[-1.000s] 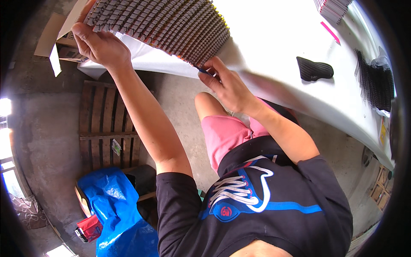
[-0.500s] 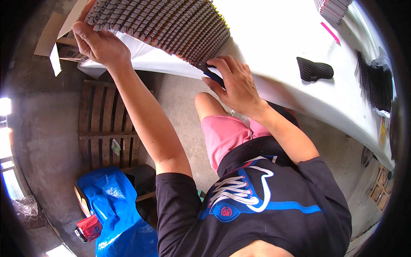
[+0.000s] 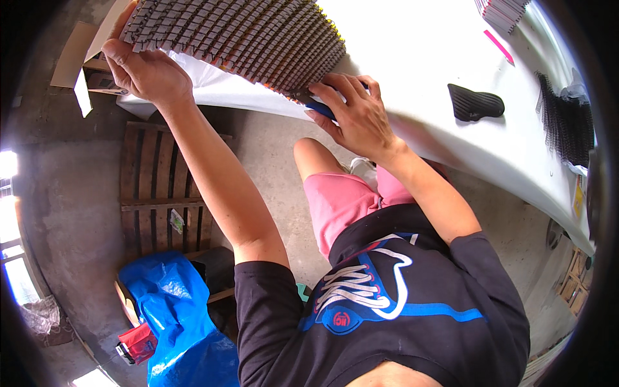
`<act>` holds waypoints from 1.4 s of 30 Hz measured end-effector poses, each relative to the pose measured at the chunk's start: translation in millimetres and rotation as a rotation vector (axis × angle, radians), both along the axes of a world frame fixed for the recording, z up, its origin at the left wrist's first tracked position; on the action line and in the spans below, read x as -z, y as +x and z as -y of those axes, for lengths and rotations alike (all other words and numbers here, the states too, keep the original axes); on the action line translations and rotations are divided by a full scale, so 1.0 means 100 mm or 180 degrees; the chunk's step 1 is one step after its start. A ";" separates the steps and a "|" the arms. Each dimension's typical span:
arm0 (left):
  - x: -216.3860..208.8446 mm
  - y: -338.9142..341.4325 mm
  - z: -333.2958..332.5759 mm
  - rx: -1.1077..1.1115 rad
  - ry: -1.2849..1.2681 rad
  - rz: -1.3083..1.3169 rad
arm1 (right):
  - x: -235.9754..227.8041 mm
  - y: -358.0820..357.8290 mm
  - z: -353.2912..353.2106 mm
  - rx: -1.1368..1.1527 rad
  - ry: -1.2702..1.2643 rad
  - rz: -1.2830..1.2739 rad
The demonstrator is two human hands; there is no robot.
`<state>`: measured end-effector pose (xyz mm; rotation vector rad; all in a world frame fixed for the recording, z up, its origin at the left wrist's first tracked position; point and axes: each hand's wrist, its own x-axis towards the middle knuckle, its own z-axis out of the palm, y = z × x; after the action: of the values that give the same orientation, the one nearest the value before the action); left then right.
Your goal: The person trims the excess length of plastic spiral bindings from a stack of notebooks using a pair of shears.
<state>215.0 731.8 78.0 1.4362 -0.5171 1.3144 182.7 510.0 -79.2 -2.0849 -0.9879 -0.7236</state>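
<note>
A row of wire-bound books [image 3: 238,48], packed tightly with their dark wire loops facing up, lies along the near edge of the white-covered table. My left hand [image 3: 151,74] is closed round the row's left end, thumb on the near side; some of its fingers are hidden behind the books. My right hand [image 3: 354,109] grips blue-handled pliers [image 3: 321,108] at the row's near right corner. The dark head of the pliers is against the wire loops there. Whether the jaws pinch a loop is too small to tell.
On the white table [image 3: 412,71] lie a black ribbed pad [image 3: 476,103], a pink strip [image 3: 500,46], black wire binding combs [image 3: 564,126] and another bound stack [image 3: 504,13]. An open cardboard box [image 3: 74,55] stands left, with a wooden pallet [image 3: 148,187] and blue plastic sheet [image 3: 171,303] nearer me.
My left hand and the left end of the book row have shifted slightly left. My right hand has turned a little, its fingers spread more over the pliers, which stay at the same corner.
</note>
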 end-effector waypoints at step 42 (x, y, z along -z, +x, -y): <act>-0.01 0.07 -0.09 -0.0092 0.0010 0.0162 | -0.04 -0.07 0.08 0.0114 -0.0048 -0.0152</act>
<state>222.3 740.5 78.7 1.4206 -0.5339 1.3766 175.9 501.9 -75.1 -2.1280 -0.9348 -0.6829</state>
